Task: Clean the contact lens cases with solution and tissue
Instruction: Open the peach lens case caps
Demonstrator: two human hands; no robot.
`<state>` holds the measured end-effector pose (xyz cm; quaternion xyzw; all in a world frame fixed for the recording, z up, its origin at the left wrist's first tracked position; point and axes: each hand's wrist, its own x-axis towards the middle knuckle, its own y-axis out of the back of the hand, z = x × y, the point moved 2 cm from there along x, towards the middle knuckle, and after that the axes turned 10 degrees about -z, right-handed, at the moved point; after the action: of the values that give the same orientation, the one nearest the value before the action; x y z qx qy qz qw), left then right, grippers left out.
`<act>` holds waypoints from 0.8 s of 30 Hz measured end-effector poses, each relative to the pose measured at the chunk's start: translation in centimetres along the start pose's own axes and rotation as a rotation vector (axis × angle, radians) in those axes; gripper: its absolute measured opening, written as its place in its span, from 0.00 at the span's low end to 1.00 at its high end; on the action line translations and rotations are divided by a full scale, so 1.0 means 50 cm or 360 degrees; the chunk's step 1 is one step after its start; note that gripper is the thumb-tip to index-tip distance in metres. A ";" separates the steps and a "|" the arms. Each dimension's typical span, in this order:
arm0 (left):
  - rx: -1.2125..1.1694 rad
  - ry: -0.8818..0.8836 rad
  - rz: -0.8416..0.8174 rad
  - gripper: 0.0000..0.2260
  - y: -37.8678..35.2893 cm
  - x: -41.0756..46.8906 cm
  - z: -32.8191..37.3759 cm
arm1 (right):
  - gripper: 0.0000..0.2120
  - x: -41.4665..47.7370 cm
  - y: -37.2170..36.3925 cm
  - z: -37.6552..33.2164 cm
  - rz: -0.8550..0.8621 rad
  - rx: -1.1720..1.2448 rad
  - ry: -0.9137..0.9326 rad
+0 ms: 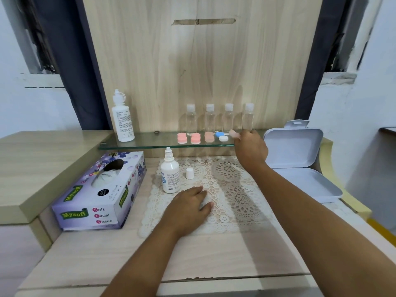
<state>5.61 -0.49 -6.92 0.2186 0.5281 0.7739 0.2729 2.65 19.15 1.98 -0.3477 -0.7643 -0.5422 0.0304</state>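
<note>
Pink lens case (pixel 233 133) sits right at the tips of the right hand (pixel 250 148), pinched between curled fingers and poking out to the left of the knuckles. It is low over the right end of the glass shelf (pixel 150 144), and whether it touches the glass, I can't tell.

Just left of it on the shelf lies a blue-and-white lens case (pixel 221 137), close to the held one but apart from it. Further left is a row of three pink cases (pixel 195 138). Behind them, four clear travel bottles (pixel 209 118) stand upright with white caps against the wooden back panel. At the shelf's far left is a tall white solution bottle (pixel 123 121).

Down on the desk, the left hand (pixel 188 203) lies palm down on the lace mat (pixel 237 202), fingers relaxed and holding nothing. Just beyond its fingers stands a small solution bottle (pixel 170 174), upright with its nozzle bare. Its white cap (pixel 189 173) stands beside it on the mat.

A tissue box (pixel 96 200) lies left of the mat with tissue showing in the opening. An open white hinged box (pixel 297 163) sits off to the right.
</note>
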 end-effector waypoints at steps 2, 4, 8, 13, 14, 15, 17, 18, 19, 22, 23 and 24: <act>0.0008 -0.0004 -0.0003 0.23 0.001 -0.001 0.000 | 0.12 -0.008 0.004 0.005 0.0040 0.0007 0.0025; 0.0009 -0.0011 0.0007 0.23 0.001 0.000 -0.001 | 0.14 -0.017 0.013 0.010 0.0094 0.0020 0.0067; -0.0042 -0.0029 0.0018 0.22 0.002 0.002 -0.005 | 0.13 -0.049 0.031 0.025 0.0190 0.0138 0.0256; -0.0313 -0.0026 0.0147 0.20 0.010 0.003 -0.006 | 0.12 -0.133 0.018 0.044 -0.0027 0.0395 0.0638; -0.0384 -0.0013 0.0198 0.20 0.012 0.002 -0.006 | 0.12 -0.151 0.013 0.049 -0.0137 0.0448 0.0683; -0.0453 -0.0006 0.0245 0.21 0.014 0.001 -0.006 | 0.12 -0.168 0.008 0.052 -0.0242 0.0477 0.0710; -0.0555 -0.0010 0.0284 0.23 0.017 -0.003 -0.005 | 0.12 -0.200 -0.004 0.055 -0.0394 0.0499 0.0706; -0.0578 -0.0025 0.0279 0.24 0.018 -0.004 -0.004 | 0.11 -0.213 -0.012 0.056 -0.0424 0.0524 0.0691; -0.0584 -0.0046 0.0270 0.24 0.018 -0.005 -0.003 | 0.11 -0.225 -0.018 0.057 -0.0419 0.0545 0.0691; -0.0512 -0.0106 0.0237 0.24 0.015 -0.006 -0.004 | 0.11 -0.240 -0.036 0.060 -0.0441 0.0539 0.0730; -0.0465 -0.0120 0.0230 0.23 0.014 -0.006 -0.005 | 0.11 -0.241 -0.037 0.061 -0.0468 0.0542 0.0747; -0.0415 -0.0130 0.0222 0.21 0.013 -0.005 -0.005 | 0.11 -0.242 -0.039 0.063 -0.0501 0.0527 0.0772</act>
<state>5.53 -1.02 -6.41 0.2488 0.3952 0.8434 0.2657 11.74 15.49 -6.01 -0.0765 -0.8570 -0.4755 0.1834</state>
